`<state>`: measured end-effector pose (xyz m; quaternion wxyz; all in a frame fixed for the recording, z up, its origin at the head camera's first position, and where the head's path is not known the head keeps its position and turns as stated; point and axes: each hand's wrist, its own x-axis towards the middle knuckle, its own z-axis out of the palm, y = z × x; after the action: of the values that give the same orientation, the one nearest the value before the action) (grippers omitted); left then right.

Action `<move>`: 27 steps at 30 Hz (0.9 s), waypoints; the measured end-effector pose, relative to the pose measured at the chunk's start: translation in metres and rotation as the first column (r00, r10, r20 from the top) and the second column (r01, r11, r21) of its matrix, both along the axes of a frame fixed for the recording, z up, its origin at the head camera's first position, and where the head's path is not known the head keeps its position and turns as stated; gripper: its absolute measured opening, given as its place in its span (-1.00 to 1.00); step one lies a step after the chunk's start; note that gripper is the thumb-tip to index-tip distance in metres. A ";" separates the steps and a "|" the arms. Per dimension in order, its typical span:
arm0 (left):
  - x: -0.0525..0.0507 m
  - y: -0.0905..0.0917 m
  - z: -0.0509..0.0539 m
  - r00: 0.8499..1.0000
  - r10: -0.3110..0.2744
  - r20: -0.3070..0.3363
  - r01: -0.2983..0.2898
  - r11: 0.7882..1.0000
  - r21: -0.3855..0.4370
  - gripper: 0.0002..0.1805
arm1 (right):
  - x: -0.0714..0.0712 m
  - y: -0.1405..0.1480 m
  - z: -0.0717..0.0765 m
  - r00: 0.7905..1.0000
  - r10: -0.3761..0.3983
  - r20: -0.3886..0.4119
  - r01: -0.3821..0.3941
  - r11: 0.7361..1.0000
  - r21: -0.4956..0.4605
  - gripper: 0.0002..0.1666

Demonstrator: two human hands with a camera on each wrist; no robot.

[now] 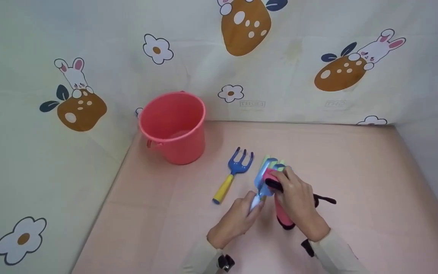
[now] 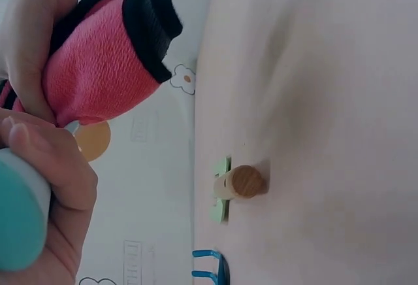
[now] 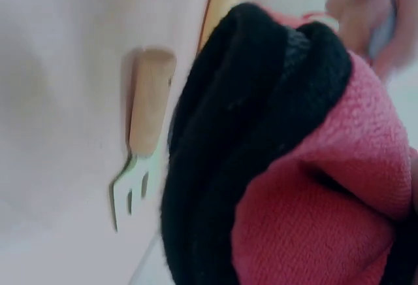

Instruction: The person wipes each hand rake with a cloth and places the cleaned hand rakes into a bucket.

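Note:
My left hand grips the white handle of a light blue hand fork, its prongs pointing away from me. The handle's teal end faces the left wrist camera. In my right hand is a pink cloth with black trim, bunched against the fork's head and partly covering it. A black strap sticks out on the right. Beneath these lies a green garden fork with a wooden handle. The right hand is mostly hidden in the right wrist view.
Left of my hands, a blue hand fork with a yellow handle lies on the pale pink surface. A red bucket stands upright at the back left. Patterned fabric hangs behind and at the sides.

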<state>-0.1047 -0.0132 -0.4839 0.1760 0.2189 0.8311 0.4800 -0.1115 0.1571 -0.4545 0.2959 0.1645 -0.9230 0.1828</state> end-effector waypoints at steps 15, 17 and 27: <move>0.010 0.005 0.001 0.997 0.046 0.070 -0.045 0.999 -0.018 -0.58 | -0.013 0.003 -0.014 0.995 -0.076 -0.058 0.079 0.995 0.059 -0.58; 0.012 0.008 0.000 0.995 0.070 0.075 -0.069 0.997 -0.024 -0.54 | -0.016 0.003 -0.021 0.995 -0.086 -0.045 0.090 0.991 0.101 -0.56; 0.014 0.012 -0.001 0.980 0.124 0.158 -0.101 0.985 -0.143 -0.49 | -0.017 0.008 -0.041 0.993 -0.098 0.069 0.085 0.982 0.168 -0.57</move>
<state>-0.0909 -0.0008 -0.4848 0.2314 0.1184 0.8550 0.4489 -0.1286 0.1655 -0.4952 0.2536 0.1388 -0.9523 0.0982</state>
